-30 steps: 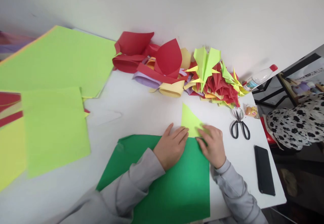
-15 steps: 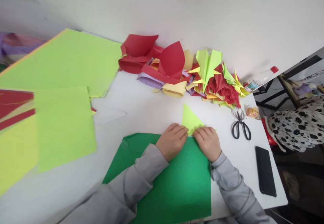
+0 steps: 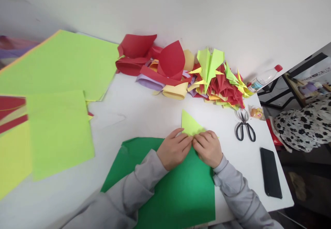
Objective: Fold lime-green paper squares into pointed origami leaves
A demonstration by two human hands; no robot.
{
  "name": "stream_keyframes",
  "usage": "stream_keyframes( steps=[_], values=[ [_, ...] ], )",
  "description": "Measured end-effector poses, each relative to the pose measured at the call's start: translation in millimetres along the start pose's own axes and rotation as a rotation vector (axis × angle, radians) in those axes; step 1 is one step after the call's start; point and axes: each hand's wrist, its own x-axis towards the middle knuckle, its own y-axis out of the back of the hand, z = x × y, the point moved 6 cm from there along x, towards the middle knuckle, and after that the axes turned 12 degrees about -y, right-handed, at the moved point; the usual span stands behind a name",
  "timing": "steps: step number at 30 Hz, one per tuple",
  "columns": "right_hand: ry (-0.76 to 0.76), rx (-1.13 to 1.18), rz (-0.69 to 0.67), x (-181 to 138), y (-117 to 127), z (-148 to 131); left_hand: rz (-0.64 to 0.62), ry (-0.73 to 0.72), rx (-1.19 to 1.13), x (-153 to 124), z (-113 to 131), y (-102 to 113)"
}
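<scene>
Lying nearest, green sheet (image 3: 178,194): spread on the white table (image 3: 144,118), at 6 o'clock from the hands, partly covered by the left sleeve.
Left hand (image 3: 173,149): half curled, fingertips laid on the yellow-green paper; whether it is pinched or only pressed cannot be told.
Right hand (image 3: 208,148): more closely curled, its fingertips set beside the left's on the same edge; its grip is likewise hidden.
Yellow-green paper (image 3: 190,125): held down at 12 o'clock, just beyond the fingers, a point turned away.
Black phone (image 3: 270,172): laid at 4 o'clock.
Scissors (image 3: 241,125): left at 3 o'clock, blades pointed away.
Folded paper pieces (image 3: 219,86): heaped at 1 o'clock.
Bottle (image 3: 263,79): tilted at 2 o'clock, red-capped.
</scene>
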Motion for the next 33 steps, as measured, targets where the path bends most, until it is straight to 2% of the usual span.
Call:
stream_keyframes(
  steps=[3,8,16,18,20,23,25,28,33],
  values=[
    [-0.012,0.008,0.032,-1,6,5,0.026,-0.005,-0.003,-1,-3,7],
    [-0.095,-0.026,0.062,-7,12,31,0.043,0.025,0.029,-12,-17,19],
    [-0.190,-0.081,0.056,-18,8,60,0.056,0.035,0.061,-17,-29,25],
    [-0.217,-0.074,0.105,-21,11,68,0.053,0.030,0.084,-17,-31,28],
    [-0.314,-0.056,0.227,-26,18,79,0.054,0.036,0.109,-18,-35,33],
    [-0.445,0.060,0.343,-32,24,86,0.072,0.044,0.108,-17,-37,37],
    [-0.543,0.188,0.299,-32,19,83,0.089,0.033,0.096,-17,-35,39],
    [-0.696,0.474,0.165,-32,4,74,0.092,0.013,0.081,-16,-30,37],
    [-0.886,0.737,0.101,-36,-12,70,0.089,-0.006,0.067,-18,-28,35]
  ],
)
